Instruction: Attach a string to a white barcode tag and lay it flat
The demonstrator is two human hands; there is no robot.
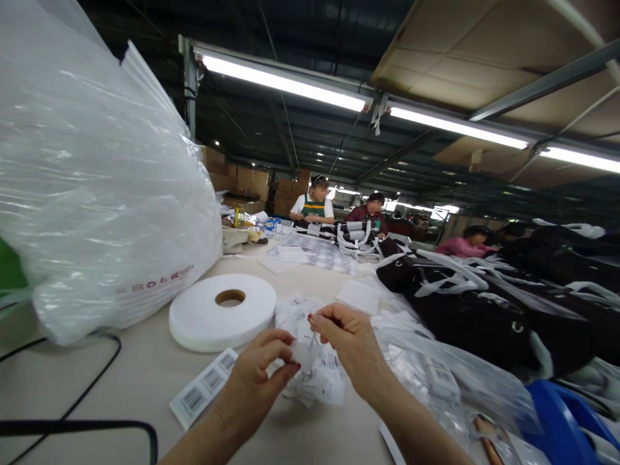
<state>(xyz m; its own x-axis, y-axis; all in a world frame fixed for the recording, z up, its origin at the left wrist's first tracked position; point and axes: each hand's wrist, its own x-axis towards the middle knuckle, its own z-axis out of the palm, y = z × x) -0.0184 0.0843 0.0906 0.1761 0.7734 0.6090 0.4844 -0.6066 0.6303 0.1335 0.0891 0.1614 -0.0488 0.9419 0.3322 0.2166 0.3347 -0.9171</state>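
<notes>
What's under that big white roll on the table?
The white tape roll lies flat on the beige tabletop, which shows along its near edge. Anything directly beneath the roll is hidden, so I cannot tell.

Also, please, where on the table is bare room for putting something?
Bare table lies between the white roll, the barcode sheet and the black cord, and between both forearms, nearer than the tag pile. The right side is crowded with clear plastic and black bags.

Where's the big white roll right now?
In the head view, the roll lies left of centre, beside the plastic bag, just behind the barcode labels.
</notes>
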